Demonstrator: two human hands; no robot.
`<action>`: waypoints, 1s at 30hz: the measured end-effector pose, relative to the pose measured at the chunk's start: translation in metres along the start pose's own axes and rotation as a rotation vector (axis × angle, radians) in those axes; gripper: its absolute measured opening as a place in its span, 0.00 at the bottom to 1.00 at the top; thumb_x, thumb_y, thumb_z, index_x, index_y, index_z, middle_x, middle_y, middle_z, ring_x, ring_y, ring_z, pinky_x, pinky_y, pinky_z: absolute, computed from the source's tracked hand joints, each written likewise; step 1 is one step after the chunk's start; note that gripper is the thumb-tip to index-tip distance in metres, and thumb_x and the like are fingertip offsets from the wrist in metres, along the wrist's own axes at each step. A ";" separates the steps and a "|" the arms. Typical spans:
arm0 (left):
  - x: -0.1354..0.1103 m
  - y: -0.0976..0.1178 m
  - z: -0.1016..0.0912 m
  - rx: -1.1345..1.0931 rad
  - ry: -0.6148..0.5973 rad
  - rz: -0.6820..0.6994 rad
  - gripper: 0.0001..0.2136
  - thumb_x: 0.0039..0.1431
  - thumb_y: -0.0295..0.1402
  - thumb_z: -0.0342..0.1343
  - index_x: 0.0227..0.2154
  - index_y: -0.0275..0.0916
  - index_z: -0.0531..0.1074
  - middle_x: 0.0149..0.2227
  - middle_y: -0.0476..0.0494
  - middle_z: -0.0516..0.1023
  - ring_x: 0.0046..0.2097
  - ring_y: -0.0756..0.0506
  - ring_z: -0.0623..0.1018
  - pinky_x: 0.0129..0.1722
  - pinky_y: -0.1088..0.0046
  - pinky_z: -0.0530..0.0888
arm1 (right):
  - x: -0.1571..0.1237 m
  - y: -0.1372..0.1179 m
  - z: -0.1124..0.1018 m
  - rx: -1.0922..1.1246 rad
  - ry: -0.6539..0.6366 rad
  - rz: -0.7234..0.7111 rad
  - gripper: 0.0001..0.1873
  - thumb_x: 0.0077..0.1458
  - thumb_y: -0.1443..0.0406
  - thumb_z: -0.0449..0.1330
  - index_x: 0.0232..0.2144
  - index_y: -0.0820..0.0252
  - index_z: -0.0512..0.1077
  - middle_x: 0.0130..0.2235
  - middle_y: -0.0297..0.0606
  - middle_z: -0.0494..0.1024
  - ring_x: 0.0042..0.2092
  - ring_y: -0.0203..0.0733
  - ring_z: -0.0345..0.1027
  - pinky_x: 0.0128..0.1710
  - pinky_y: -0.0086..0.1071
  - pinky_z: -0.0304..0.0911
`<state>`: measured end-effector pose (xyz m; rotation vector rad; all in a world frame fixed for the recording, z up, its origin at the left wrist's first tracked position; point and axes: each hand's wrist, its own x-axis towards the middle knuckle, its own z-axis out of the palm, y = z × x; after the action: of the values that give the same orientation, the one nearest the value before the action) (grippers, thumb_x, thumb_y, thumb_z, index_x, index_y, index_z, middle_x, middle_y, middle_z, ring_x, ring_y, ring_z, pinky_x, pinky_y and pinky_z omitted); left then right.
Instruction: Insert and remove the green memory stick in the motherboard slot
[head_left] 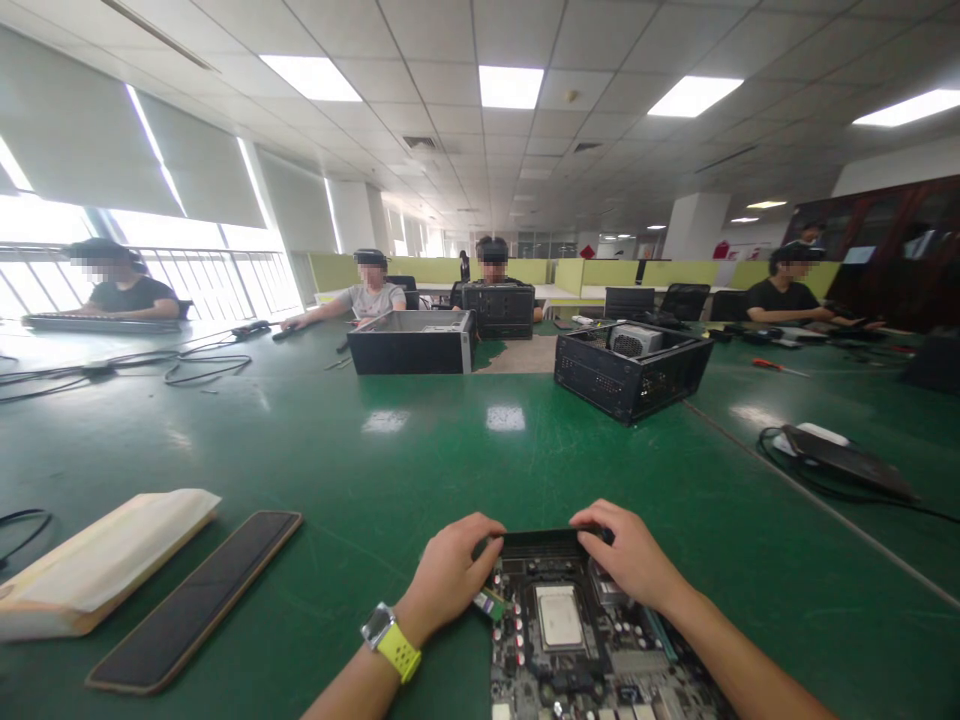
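Observation:
A motherboard (622,660) lies on the green table right in front of me, a pale square processor (559,617) seated in its socket. Along its far edge runs a row of black memory slots (541,546). My left hand (454,568) is closed, thumb and fingers pinched at the left end of that row. At the right end my right hand (634,553) grips in the same way, its fingertips partly hidden behind the edge. Below my left thumb a green memory stick (491,604) sticks out at the board's left side, partly covered.
A tablet-like dark panel (199,600) and a paper packet (112,555) lie at the left. Two open computer cases (412,345) (630,375) stand farther back. At the right are a black device with a cable (847,462) and a screwdriver (780,368). Several people sit around.

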<state>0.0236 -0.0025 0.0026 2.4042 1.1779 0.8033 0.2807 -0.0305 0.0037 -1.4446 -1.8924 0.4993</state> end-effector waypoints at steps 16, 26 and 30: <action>0.001 -0.002 0.001 -0.009 -0.007 0.000 0.11 0.62 0.33 0.45 0.36 0.42 0.74 0.36 0.46 0.77 0.39 0.46 0.75 0.41 0.73 0.69 | 0.000 -0.002 -0.001 -0.002 0.002 0.008 0.11 0.51 0.67 0.53 0.33 0.58 0.75 0.35 0.37 0.76 0.39 0.41 0.68 0.42 0.33 0.60; 0.001 -0.002 0.001 -0.024 0.011 -0.007 0.10 0.61 0.33 0.47 0.35 0.41 0.74 0.36 0.47 0.77 0.39 0.46 0.75 0.41 0.72 0.69 | -0.002 -0.004 -0.003 0.025 0.034 -0.014 0.10 0.52 0.66 0.53 0.33 0.59 0.74 0.35 0.37 0.75 0.39 0.41 0.67 0.42 0.33 0.60; 0.000 -0.002 0.002 -0.019 0.014 -0.018 0.10 0.61 0.33 0.47 0.35 0.41 0.74 0.36 0.46 0.77 0.39 0.45 0.75 0.41 0.72 0.70 | -0.002 -0.003 -0.003 0.032 0.053 -0.030 0.10 0.52 0.66 0.53 0.32 0.58 0.74 0.35 0.37 0.75 0.39 0.41 0.67 0.41 0.33 0.60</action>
<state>0.0235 -0.0013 0.0003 2.3730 1.1902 0.8232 0.2808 -0.0333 0.0073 -1.3935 -1.8533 0.4699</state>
